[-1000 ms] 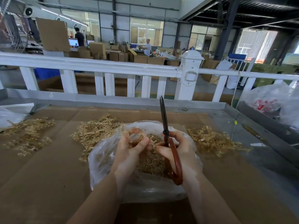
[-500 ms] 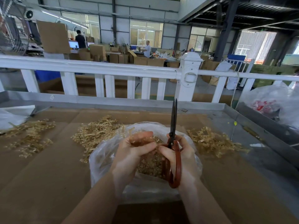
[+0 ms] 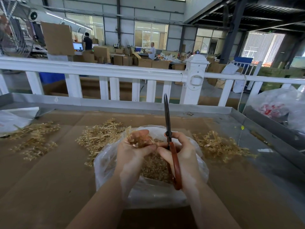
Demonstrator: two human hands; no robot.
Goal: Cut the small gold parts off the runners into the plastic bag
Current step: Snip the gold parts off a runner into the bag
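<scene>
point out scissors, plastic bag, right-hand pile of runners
scissors (image 3: 175, 164): head view, on the red-brown handle.
plastic bag (image 3: 155, 195): head view, on its near wall.
right pile of runners (image 3: 216, 145): head view, middle of the heap.

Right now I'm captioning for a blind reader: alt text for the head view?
Over an open plastic bag of gold bits, the left hand holds a gold runner while the right hand grips red-handled scissors, blades up. Runner piles lie on cardboard.
</scene>
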